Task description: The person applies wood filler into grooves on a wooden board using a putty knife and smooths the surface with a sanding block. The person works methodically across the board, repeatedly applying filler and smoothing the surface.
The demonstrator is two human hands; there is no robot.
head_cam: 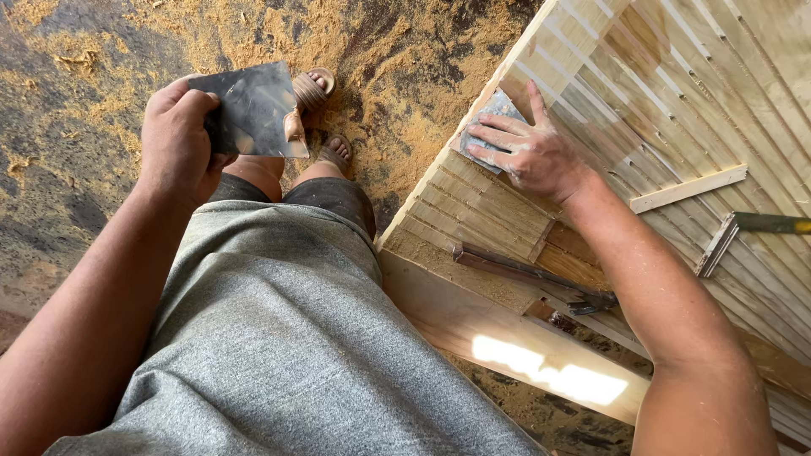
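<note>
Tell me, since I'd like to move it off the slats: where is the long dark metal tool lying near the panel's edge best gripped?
Probably at the middle of its bare shaft, from above. It lies flat across the slatted wooden panel, and both hands are clear of it: the right hand presses a small scraper farther up, the left hand holds a dark metal plate.

Warm, bright daylight; a glaring sun patch burns out on the plank (541,371) below the slatted panel (676,101). Focus is sharp, edges slightly stretched.
</note>
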